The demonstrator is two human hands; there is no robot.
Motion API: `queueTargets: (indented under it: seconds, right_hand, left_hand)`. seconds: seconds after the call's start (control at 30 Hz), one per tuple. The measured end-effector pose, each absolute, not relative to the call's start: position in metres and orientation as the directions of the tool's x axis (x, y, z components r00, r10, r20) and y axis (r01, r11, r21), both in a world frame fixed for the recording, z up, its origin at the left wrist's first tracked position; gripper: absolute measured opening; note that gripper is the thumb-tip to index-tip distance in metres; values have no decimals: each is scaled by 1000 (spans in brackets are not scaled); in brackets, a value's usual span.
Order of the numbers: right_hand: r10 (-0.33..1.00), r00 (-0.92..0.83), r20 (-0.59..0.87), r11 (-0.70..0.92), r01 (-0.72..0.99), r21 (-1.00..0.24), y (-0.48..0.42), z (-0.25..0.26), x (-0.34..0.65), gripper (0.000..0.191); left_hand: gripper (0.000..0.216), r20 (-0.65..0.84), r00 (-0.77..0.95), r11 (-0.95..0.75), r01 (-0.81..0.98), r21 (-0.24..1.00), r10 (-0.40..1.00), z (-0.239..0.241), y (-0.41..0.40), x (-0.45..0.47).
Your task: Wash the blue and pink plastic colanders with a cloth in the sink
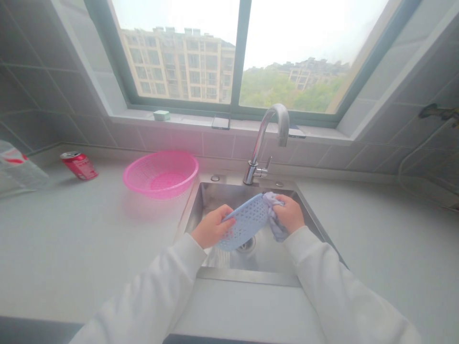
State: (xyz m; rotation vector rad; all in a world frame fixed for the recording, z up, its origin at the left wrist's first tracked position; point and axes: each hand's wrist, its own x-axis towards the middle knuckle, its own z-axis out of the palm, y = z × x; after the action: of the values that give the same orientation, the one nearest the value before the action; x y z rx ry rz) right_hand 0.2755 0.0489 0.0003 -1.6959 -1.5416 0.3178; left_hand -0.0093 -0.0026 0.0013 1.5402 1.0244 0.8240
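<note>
Over a stainless steel sink [229, 200] my left hand [214, 225] grips the edge of a light blue perforated plastic basket [246, 223], tilted on its side. My right hand [289, 213] presses a crumpled pale blue cloth [275, 216] against the basket's far end, with the cloth hanging down below it. Both hands are above the sink bowl, and the basket hides part of the drain [246, 244]. White sleeves cover both forearms. A chrome mixer tap [266, 143] stands behind the sink.
A pink mesh basket [160, 174] and a red drink can [79, 166] stand on the white counter [86, 248] left of the sink. A plastic bag [17, 168] lies at the far left. A window sill [229, 123] behind holds a phone [220, 123] and a small soap dish [161, 115].
</note>
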Motion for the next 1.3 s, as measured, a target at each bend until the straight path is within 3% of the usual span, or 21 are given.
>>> queueTargets:
  seconds: [0.07, 0.27, 0.5, 0.57, 0.67, 0.73, 0.8, 0.87, 0.97, 1.07, 1.17, 1.3]
  right_hand:
    - [929, 259, 265, 24, 673, -740, 53, -5, 281, 25]
    - [926, 261, 272, 47, 637, -769, 47, -6, 271, 26]
    - [924, 244, 296, 95, 602, -793, 45, 1, 270, 27]
    - [918, 168, 359, 187, 617, -765, 35, 3, 258, 26]
    - [861, -105, 497, 446, 625, -641, 8, 8, 227, 22]
    - [784, -337, 522, 608, 586, -536, -11, 11, 208, 18]
    - [731, -449, 514, 679, 548, -489, -18, 12, 200, 16]
    - [775, -378, 507, 627, 565, -536, -10, 11, 206, 18]
    - [898, -57, 436, 370, 633, -680, 20, 6, 236, 23]
    - [919, 111, 378, 206, 682, -702, 38, 3, 256, 25]
    - [893, -68, 444, 362, 694, -622, 21, 5, 241, 24]
    - [758, -410, 508, 650, 548, -527, -14, 11, 202, 22]
  left_hand:
    - [22, 21, 393, -70, 111, 991, 919, 0, 0, -10]
    - [51, -36, 472, 109, -128, 986, 881, 0, 6, -11]
    - [42, -114, 579, 182, -61, 981, 807, -6, 7, -10]
    - [36, -161, 560, 177, 26, 984, 813, -8, 4, -8]
    - [27, -183, 461, 147, 113, 983, 869, -8, 0, -3]
    - [22, -142, 409, 89, 146, 985, 901, -7, -2, -1]
    - [22, -82, 385, 5, 197, 980, 919, -4, -3, -2]
    - [25, -38, 378, -67, 261, 963, 925, -1, -3, -3]
    - [26, -4, 368, -125, 325, 937, 930, 4, -4, -5]
    - [24, 18, 366, -157, 355, 922, 930, 3, -4, -4]
    - [23, 36, 360, -193, 411, 891, 932, -1, -2, -5]
    - [22, 88, 362, -249, 428, 869, 928, -2, 1, -7]
